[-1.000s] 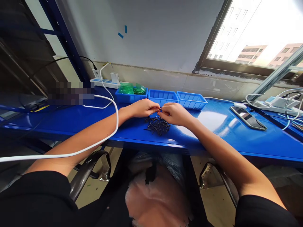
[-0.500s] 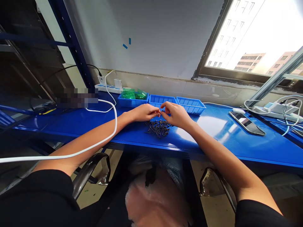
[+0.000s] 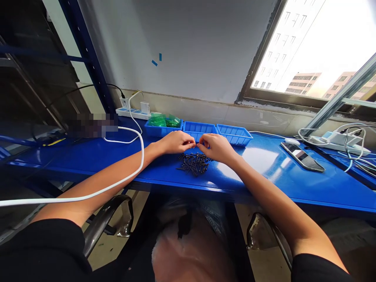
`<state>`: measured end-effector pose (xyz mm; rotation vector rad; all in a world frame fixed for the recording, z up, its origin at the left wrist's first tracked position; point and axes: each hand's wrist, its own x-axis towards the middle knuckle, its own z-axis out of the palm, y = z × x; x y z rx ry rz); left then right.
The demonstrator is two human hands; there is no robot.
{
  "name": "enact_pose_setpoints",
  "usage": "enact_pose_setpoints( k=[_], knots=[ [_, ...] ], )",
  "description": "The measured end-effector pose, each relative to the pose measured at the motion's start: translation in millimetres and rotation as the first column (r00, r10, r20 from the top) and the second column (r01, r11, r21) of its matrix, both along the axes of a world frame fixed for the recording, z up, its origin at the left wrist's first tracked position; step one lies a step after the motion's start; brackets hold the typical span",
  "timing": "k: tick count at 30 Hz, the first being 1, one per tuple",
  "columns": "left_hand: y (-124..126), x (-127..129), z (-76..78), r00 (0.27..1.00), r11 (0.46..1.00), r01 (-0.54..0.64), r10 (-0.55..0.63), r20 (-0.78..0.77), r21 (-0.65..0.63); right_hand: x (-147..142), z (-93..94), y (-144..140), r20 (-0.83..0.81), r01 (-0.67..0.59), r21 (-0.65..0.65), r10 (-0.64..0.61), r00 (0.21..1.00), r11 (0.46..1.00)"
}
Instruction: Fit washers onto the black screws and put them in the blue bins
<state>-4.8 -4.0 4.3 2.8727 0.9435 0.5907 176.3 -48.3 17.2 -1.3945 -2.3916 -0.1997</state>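
Tabletop [image 3: 264, 164], blue, carries all I see. Behind the pile of black screws [image 3: 194, 163] stand three blue bins [image 3: 202, 127] in a row, and well right of the pile lies a phone [image 3: 302, 156]. My left hand [image 3: 175, 141] and right hand [image 3: 216, 147] meet just behind the pile, fingertips pinched together on something small between them; it is too tiny for me to name it.
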Motion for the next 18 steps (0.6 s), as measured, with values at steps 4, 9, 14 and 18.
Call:
enact_pose_setpoints(
  k=[4, 9, 14, 18],
  knots=[
    [0.5, -0.2, -1.0, 1.0, 1.0, 0.012, -0.012, 0.005, 0.011, 1.5, -1.4, 1.9, 0.023, -0.02, -0.015, 0.02, 1.0, 1.0],
    [0.7, -0.1, -0.7, 1.0, 1.0, 0.01, -0.01, 0.023, 0.002, 1.0, -1.1, 2.1, 0.018, 0.005, -0.002, -0.005, 1.0, 1.0],
    [-0.6, 0.2, -0.3, 0.999, 1.0, 0.025, -0.025, 0.033, -0.003, -0.8, 1.0, 0.2, 0.042, 0.013, -0.012, -0.013, 0.999, 1.0],
    [-1.8, 0.9, -0.7, 0.999, 1.0, -0.026, 0.025, 0.038, 0.012, -0.7, 0.3, 0.6, 0.041, 0.032, -0.005, -0.032, 0.999, 0.999]
  ],
)
